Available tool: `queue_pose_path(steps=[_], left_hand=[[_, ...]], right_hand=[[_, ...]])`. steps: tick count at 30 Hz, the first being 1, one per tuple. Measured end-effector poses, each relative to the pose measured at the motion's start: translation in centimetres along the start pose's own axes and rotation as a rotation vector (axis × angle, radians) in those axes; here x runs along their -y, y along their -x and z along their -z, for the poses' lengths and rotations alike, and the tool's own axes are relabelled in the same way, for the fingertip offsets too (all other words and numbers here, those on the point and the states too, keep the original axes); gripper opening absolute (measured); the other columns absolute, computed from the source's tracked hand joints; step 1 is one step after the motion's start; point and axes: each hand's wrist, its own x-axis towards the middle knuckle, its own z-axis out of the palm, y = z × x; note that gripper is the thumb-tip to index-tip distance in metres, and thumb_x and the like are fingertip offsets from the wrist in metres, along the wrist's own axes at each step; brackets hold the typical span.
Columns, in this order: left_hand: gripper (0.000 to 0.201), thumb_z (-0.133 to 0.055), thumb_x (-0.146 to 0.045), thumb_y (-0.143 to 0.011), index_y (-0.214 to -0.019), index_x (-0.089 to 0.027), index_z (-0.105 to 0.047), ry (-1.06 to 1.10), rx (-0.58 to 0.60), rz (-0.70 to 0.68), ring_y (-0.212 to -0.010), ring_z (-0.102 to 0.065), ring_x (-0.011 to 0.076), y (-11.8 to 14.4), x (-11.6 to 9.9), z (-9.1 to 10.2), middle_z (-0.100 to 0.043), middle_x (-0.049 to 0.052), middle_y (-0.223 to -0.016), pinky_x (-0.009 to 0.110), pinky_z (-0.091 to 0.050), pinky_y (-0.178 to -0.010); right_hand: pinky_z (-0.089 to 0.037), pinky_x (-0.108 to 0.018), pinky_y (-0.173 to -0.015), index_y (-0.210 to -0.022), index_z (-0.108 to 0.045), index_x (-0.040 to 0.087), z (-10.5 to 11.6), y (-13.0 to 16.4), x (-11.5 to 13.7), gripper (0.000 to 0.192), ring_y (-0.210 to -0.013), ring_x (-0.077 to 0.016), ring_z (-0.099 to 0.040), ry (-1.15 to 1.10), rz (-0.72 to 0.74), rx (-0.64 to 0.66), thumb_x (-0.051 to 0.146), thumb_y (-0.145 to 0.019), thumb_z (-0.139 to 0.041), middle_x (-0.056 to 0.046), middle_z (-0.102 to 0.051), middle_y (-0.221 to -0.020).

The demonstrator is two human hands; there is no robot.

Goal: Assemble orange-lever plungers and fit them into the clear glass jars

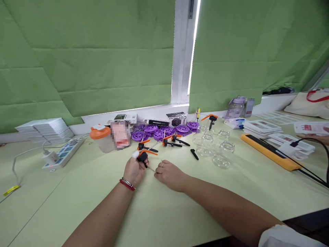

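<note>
My left hand (134,171), with a white cover on one fingertip, is closed around a black-and-orange part (143,156) with an orange arm. A thin metal rod (151,168) runs from that part to my right hand (169,174). The fingers of my right hand are closed over the rod's other end, and whatever lies under them is hidden. Just beyond my hands lie several similar black-and-orange parts (172,144). A small black piece (194,154) rests to their right, beside several clear round vessels (221,160).
Behind are purple wheel-shaped pieces (151,129), a lidded cup (100,137), a phone (120,134) and boxes (177,119). A power strip (65,154) lies left; an orange power strip (269,151) and card stacks (262,129) lie right. Another person's hand (318,138) shows at the right edge.
</note>
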Motion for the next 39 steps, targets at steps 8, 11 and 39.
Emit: queue_pose_path(steps=[8, 11, 39], left_hand=[[0.013, -0.047, -0.025, -0.082, -0.083, -0.013, -0.054, -0.001, 0.031, 0.05, -0.051, -0.05, 0.0121, 0.3, 0.3, -0.1, -0.054, 0.002, -0.064, 0.025, -0.041, -0.049], [0.015, -0.05, -0.026, -0.08, -0.086, -0.013, -0.056, -0.006, 0.067, 0.087, -0.052, -0.051, 0.0127, 0.5, 0.6, -0.1, -0.056, 0.003, -0.066, 0.026, -0.042, -0.049], [0.024, -0.056, -0.036, -0.081, -0.082, -0.012, -0.059, -0.115, 0.325, 0.271, -0.057, -0.053, 0.0153, 1.8, 2.2, -0.8, -0.058, 0.005, -0.066, 0.028, -0.042, -0.054]], right_hand=[[-0.042, -0.03, -0.07, -0.086, -0.061, 0.016, 0.1, 0.5, 1.2, 0.018, -0.079, -0.0177, -0.053, -0.147, -0.016, -0.106, 0.009, -0.083, -0.044, -0.008, -0.061, -0.086], [-0.045, -0.027, -0.071, -0.089, -0.061, 0.018, 1.3, 0.5, 0.5, 0.022, -0.078, -0.0154, -0.055, -0.431, -0.144, -0.334, 0.008, -0.077, -0.045, -0.006, -0.062, -0.086], [-0.05, -0.029, -0.063, -0.077, -0.065, 0.016, 2.4, -3.3, -1.8, 0.007, -0.068, -0.0145, -0.061, -1.105, -0.77, -0.469, 0.018, -0.071, -0.06, -0.002, -0.064, -0.075]])
